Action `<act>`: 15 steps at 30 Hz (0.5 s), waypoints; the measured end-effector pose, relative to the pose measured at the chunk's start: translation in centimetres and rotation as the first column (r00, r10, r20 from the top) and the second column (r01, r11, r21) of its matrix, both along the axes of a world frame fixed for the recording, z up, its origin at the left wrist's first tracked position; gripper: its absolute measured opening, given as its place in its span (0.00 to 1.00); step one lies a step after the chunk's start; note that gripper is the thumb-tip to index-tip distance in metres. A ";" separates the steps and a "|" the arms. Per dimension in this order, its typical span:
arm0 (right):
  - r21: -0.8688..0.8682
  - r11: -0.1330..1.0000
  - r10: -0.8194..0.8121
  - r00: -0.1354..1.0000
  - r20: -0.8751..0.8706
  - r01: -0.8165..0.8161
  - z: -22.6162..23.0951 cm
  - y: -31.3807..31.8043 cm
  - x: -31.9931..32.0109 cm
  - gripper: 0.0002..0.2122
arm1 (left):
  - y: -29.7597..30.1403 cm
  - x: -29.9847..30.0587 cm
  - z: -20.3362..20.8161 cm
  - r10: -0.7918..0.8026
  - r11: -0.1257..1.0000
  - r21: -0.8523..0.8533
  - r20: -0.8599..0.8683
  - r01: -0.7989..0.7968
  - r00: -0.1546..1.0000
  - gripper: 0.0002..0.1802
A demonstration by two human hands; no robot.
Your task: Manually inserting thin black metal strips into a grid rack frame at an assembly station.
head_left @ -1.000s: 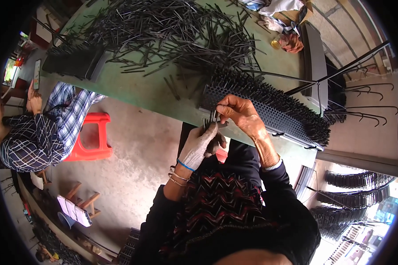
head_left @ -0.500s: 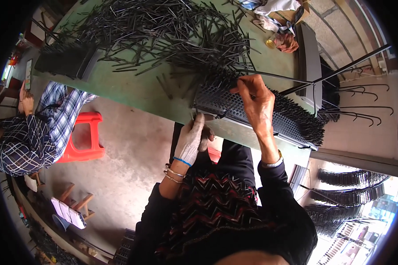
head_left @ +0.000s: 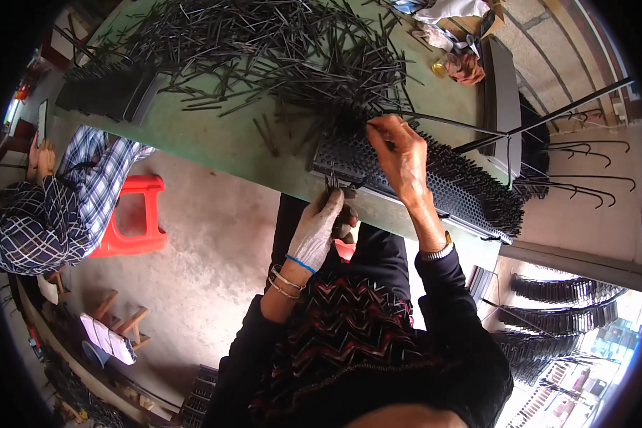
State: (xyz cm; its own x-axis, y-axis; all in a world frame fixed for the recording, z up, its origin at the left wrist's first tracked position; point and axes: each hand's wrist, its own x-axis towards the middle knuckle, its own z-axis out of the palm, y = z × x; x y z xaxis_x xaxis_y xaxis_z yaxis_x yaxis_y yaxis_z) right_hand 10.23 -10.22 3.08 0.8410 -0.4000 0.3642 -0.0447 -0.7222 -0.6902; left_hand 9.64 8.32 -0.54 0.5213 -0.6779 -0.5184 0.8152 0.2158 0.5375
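Green and long, the surface (head_left: 214, 139) runs across the top of the view, with a bare concrete floor below it.

Left hand (head_left: 319, 230) has its grip closed around a small bunch of thin black rods (head_left: 333, 180), just at the near edge of the surface. Right hand (head_left: 399, 153) reaches over the black holed board (head_left: 378, 167); its fingertips are pinched together at the far edge of the board, most likely on one rod, though the rod itself is too thin to make out.

Each rod looks light, stiff and thin. They seem a bit slippery in a bunch, so holding them low near the ends, as the left hand does, looks best. A single one is best pinched near its end with two fingertips.

Many rods already stand up out of the board's right part (like a hairbrush). Behind the board lies a big loose pile of rods (head_left: 278, 50) spread over the surface, and another dark board (head_left: 107, 93) sits at the far left.

No labels or signs can be made out. A tan box with cloth (head_left: 456, 18) sits at the top right, with a small yellow round thing (head_left: 442, 69) near it. Another person in a checked shirt (head_left: 57, 207) sits by a red stool (head_left: 139, 217).
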 end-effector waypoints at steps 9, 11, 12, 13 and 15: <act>-0.513 0.858 0.008 0.999 0.049 0.018 -1.5 -0.4 0.6 0.11 | 0.0 -0.3 0.1 -0.026 0.998 -0.056 -0.002 0.026 1.000 0.19; -0.554 0.832 0.014 0.998 0.063 0.023 -1.1 0.2 0.5 0.10 | 0.3 -0.2 0.1 -0.039 0.997 -0.065 0.019 0.040 0.999 0.20; -0.502 0.864 0.015 0.997 0.078 0.026 -0.7 0.6 -0.1 0.09 | 0.3 -0.2 0.2 -0.038 0.997 -0.064 0.020 0.039 0.999 0.20; -0.449 0.893 0.014 0.996 0.092 0.029 -0.1 1.1 -0.7 0.09 | 0.3 -0.3 0.4 -0.022 0.998 -0.064 0.019 0.023 1.000 0.21; -0.167 0.971 0.159 0.982 -0.098 -0.174 0.5 1.0 -2.1 0.10 | 0.4 -0.4 0.5 -0.005 0.998 -0.062 0.018 0.006 1.000 0.21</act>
State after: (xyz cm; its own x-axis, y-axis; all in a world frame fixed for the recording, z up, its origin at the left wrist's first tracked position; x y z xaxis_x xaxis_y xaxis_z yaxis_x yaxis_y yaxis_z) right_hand 8.11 -9.22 3.60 0.9208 -0.1887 0.3413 0.0339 -0.8332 -0.5520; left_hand 9.22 8.72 -0.02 0.5259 -0.7117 -0.4658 0.8070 0.2446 0.5375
